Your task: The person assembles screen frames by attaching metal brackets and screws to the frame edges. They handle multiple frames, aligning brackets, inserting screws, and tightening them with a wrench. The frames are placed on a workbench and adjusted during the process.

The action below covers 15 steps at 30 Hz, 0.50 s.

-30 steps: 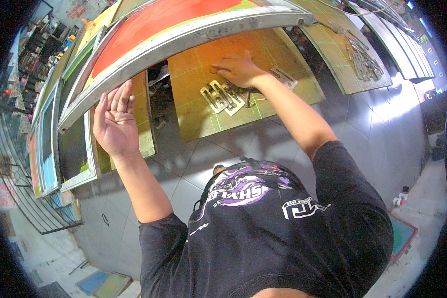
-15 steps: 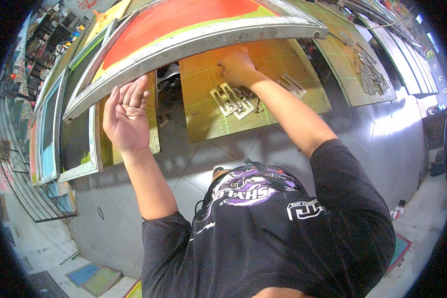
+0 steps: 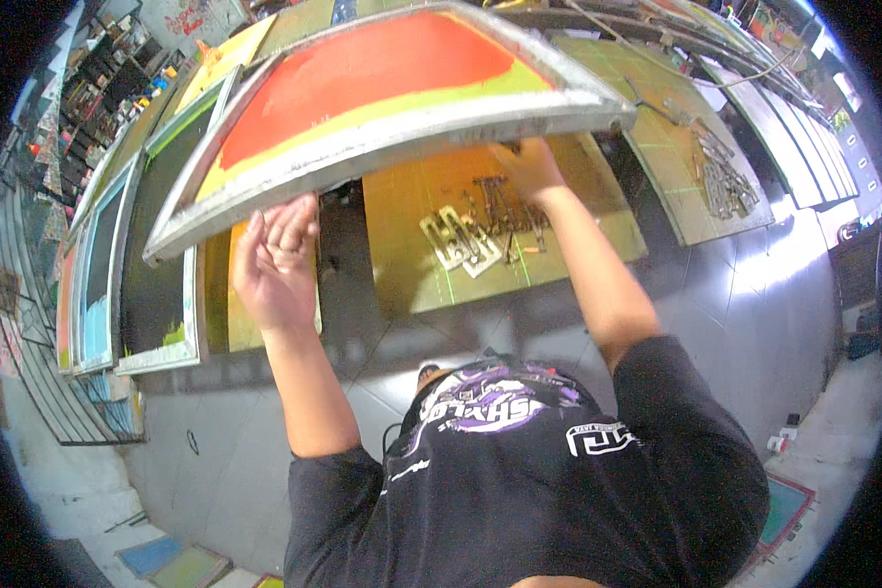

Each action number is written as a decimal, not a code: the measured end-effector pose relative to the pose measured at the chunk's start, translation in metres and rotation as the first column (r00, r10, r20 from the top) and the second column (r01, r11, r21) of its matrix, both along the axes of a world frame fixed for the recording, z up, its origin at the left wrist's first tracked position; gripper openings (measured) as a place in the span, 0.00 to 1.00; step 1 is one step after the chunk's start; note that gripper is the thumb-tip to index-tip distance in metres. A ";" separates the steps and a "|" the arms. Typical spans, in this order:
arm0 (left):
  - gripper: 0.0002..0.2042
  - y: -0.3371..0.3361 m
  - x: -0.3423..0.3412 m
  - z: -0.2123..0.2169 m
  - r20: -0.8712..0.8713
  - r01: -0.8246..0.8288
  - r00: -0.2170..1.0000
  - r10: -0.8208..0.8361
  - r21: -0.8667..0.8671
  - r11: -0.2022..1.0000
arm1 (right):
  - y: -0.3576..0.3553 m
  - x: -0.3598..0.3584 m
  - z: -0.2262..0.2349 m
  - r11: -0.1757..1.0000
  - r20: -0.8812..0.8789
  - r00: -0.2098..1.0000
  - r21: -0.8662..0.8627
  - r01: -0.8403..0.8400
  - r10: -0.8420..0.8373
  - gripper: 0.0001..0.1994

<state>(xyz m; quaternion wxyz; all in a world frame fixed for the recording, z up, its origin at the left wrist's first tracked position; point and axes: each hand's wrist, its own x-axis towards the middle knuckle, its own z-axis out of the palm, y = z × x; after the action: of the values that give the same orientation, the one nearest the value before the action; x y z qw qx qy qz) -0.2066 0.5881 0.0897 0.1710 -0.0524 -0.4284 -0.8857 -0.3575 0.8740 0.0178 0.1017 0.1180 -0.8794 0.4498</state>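
A silkscreen frame (image 3: 382, 162) with red ink and a yellow-green border is raised at a tilt over a yellowish board (image 3: 402, 279). My left hand (image 3: 282, 265) is at the frame's near left edge, palm up, its curled fingers against the underside. Under the right part of the frame is my right hand (image 3: 531, 169). Its fingers look bent inward around something dark, and the frame's edge partly hides them. Below it on the board lie pale slotted metal plates (image 3: 461, 241) and several small dark metal pieces (image 3: 505, 211).
On the left stand more framed screens (image 3: 157, 265). Another board (image 3: 701, 191) to the right bears a pile of metal hinge-like parts (image 3: 725, 176). A hose (image 3: 676, 69) crosses behind. Grey tiled floor (image 3: 461, 338) shows below, and stocked shelves (image 3: 108, 78) stand far left.
The view has shifted, so the frame and board sit lower in the picture. My right hand has moved rightward, uncovering more metal pieces. My left hand's fingers are more curled at the frame.
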 end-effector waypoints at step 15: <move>0.10 0.021 0.015 -0.119 0.456 -0.225 0.875 0.163 0.084 0.971 | 0.106 0.092 -0.066 0.866 -0.302 0.833 0.042 0.498 -0.464 0.07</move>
<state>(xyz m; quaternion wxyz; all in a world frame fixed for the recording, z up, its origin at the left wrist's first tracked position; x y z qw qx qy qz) -0.1913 0.6087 -0.0295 0.1595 0.2069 -0.3984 -0.8792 -0.2653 0.9803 -0.0483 0.3286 -0.0383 -0.8821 0.3352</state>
